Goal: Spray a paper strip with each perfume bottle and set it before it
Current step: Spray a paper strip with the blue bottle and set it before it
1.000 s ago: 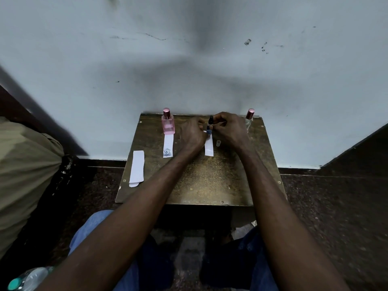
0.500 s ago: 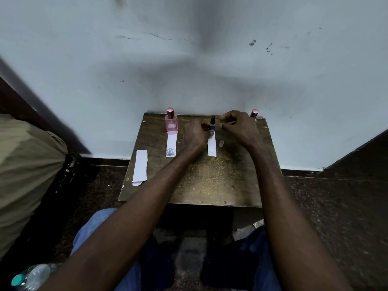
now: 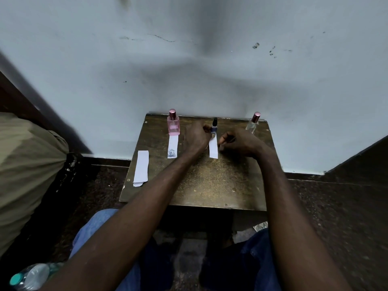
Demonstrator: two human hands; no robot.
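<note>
The small brown wooden table (image 3: 210, 185) stood against the pale wall, with bare room on its near half, and spare white paper strips (image 3: 141, 168) hung over its left edge. At its back, the left hand (image 3: 196, 136) curled around the little dark blue bottle (image 3: 214, 128), which had no cap on its black sprayer. A plain white paper strip (image 3: 213, 149) lay right before it, and the right hand (image 3: 239, 141) pinched a tiny clear thing just right of that strip.

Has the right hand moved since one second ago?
Yes. The right hand has left the small dark bottle and come down toward the person, beside the paper strip.
</note>
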